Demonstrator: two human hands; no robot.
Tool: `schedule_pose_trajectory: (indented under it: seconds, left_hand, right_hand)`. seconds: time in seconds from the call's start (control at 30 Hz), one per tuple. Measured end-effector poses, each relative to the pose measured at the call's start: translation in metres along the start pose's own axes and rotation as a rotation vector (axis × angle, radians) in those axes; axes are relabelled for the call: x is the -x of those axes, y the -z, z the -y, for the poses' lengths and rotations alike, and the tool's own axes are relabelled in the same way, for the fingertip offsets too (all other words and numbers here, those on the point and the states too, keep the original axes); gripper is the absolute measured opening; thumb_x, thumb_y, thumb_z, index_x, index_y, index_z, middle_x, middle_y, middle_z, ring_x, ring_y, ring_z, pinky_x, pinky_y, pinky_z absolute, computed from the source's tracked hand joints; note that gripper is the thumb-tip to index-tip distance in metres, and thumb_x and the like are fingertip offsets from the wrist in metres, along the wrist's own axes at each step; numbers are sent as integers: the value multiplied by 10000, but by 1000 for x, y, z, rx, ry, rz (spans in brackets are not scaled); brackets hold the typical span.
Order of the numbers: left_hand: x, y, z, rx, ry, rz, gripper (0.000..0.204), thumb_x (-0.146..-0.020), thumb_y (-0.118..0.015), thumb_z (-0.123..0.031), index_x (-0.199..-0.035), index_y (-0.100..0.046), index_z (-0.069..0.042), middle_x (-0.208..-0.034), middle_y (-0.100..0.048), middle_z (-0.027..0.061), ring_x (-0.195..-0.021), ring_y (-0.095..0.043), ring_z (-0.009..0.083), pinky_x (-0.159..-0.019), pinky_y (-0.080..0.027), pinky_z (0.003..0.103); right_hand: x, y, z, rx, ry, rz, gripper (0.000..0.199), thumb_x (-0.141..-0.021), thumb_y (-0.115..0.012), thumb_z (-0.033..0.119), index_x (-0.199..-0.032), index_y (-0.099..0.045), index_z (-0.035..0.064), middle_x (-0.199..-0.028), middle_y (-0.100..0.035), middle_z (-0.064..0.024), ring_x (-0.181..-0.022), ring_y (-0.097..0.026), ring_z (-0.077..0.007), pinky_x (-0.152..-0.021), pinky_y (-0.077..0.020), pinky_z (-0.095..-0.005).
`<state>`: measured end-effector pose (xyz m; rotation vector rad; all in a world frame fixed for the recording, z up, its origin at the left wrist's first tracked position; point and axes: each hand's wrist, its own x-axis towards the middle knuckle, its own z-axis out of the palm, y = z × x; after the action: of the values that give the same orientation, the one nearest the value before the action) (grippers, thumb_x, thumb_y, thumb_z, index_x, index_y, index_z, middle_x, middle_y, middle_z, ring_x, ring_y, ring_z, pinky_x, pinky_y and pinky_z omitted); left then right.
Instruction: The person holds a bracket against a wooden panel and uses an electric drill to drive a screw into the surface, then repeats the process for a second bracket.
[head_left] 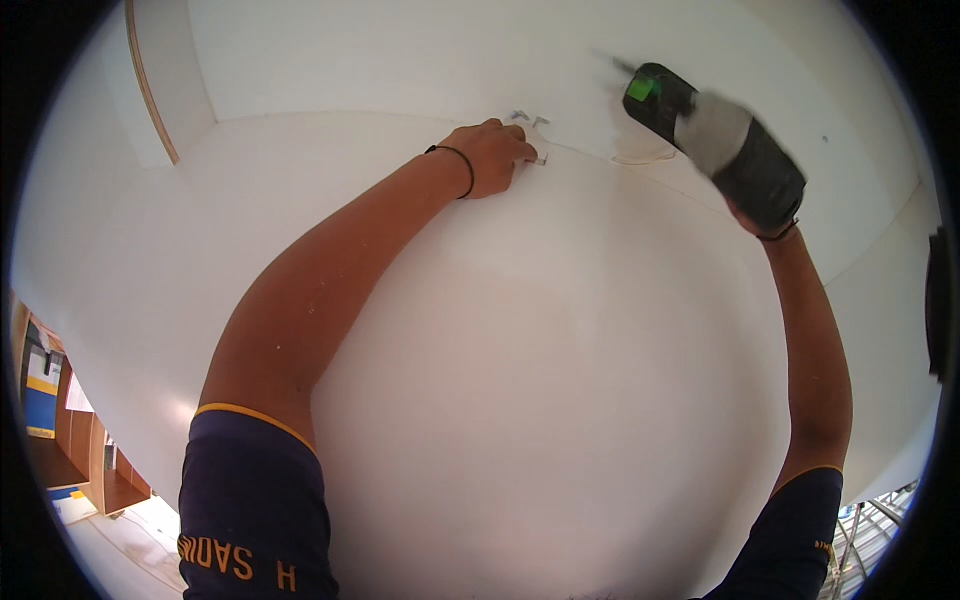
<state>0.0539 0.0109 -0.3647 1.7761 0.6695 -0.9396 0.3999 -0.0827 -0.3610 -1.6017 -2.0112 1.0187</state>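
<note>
Along the inner corner of a white cabinet panel (560, 380), where the broad board met an upright white back wall (400, 60), a person worked with both arms stretched forward. Far left of that corner seam, a wooden shelf unit (85, 450) showed at the picture's lower edge, and a strip of plywood edging (150, 90) ran up the side wall above it. Nearer the seam, the left forearm crossed the panel from a dark sleeve with a yellow hem (255, 500). A thin black band (462, 165) circled the wrist. The left hand (492, 155) lay right at the seam, its fingers curled and pinched on a small metal bracket (538, 157), pressing it against the board. Two more small metal fittings (528, 118) sat on the back wall just above that hand. To the right of the seam's middle, the right hand (745, 215) was mostly hidden behind a black cordless drill (725, 145) with a green switch; the hand was wrapped around the tool's grip and held it off the panel, its blurred nose pointing toward the back wall, well apart from the bracket. The right forearm dropped from there to a matching dark sleeve (795, 540).
</note>
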Motion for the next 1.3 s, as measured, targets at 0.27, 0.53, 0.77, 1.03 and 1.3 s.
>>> schedule_pose_trajectory:
  seconds: [0.27, 0.53, 0.77, 1.03, 1.3]
  left_hand:
    - [0, 0, 1, 6, 17, 17, 379, -871, -457, -29, -1190, -625, -147, -1237, -556, 16, -1174, -496, 230, -998, -450, 384]
    - [-2, -2, 0, -26, 14, 22, 392, -873, -453, -30, -1205, -615, -161, -1250, -545, 19, -1177, -494, 240, -1002, -448, 387]
    - [-4, -5, 2, -25, 13, 4, 385, -874, -454, -37, -1203, -616, -152, -1250, -547, 23, -1166, -499, 248, -999, -448, 395]
    - [-2, -4, 3, -12, 23, 5, 377, -863, -456, -34, -1182, -624, -145, -1255, -547, 14, -1172, -495, 242, -992, -454, 394]
    - [4, 1, -4, 6, 6, -5, 378, -851, -456, -20, -1163, -632, -141, -1254, -553, 1, -1182, -493, 230, -1007, -446, 383]
  right_hand:
    - [-72, 36, 21, -591, -524, 159, 290, -844, -633, 69, -1114, -610, -35, -1015, -668, -76, -856, -634, -156, -821, -514, -299]
    - [-102, 17, 10, -888, -703, 508, 408, -759, -644, 158, -1128, -607, -12, -987, -680, -76, -700, -603, -107, -598, -523, -274]
    - [-98, 3, 9, -712, -729, 650, 387, -750, -730, 297, -1033, -663, 41, -877, -667, -30, -650, -591, -110, -571, -519, -272]
    - [-126, -2, 28, -677, -830, 824, 414, -715, -675, 182, -1080, -628, -6, -989, -675, -70, -696, -636, -144, -534, -514, -284]
    - [-153, -9, 42, -524, -791, 981, 378, -688, -684, 199, -1004, -641, -4, -874, -692, -38, -576, -557, -106, -485, -494, -284]
